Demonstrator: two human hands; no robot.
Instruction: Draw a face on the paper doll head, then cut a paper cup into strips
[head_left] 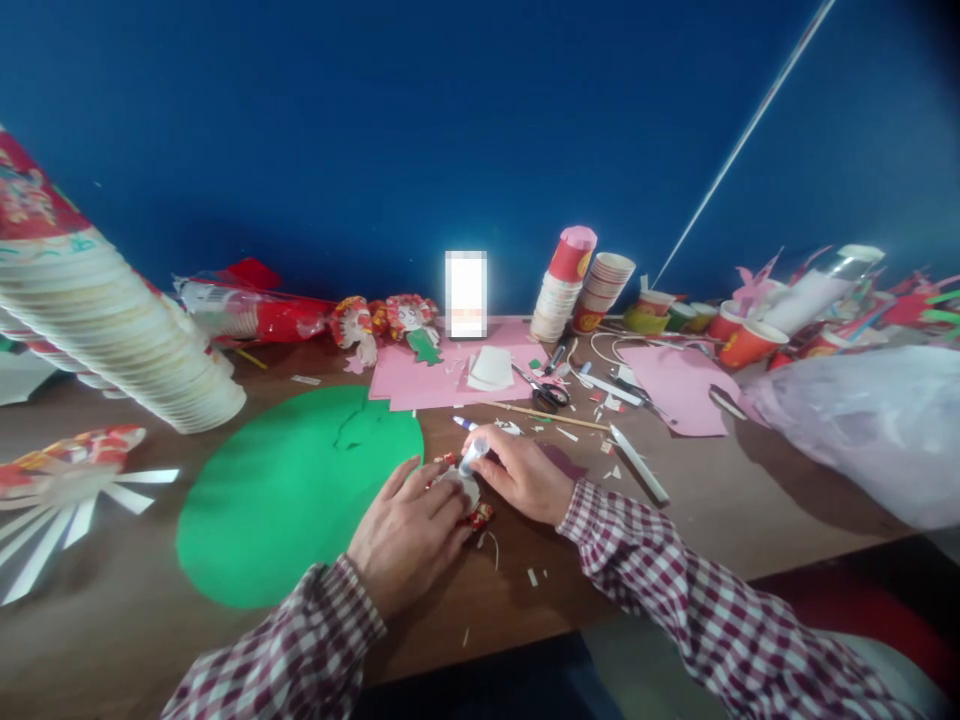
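My right hand [525, 473] is closed around a small white glue stick [474, 456], tilted over a cut paper cup [466, 485]. The cup has a round pale bottom and red patterned strips at its edges. My left hand [412, 520] holds the cut cup against the brown table, fingers over it and thumb at its near side; its hidden parts lie under these fingers. Just left of them lies a large green paper oval [300, 500]. Beyond my right hand is a blue and white pen [464, 423], partly hidden by it.
A tall cup stack [127, 320] leans at left, near a cut fringed cup [67, 480]. Pink sheets [397, 375], scissors [547, 392], a wooden stick [547, 413] and paper scraps lie ahead. More cup stacks [559, 290] stand behind; a plastic bag [862, 420] is at right.
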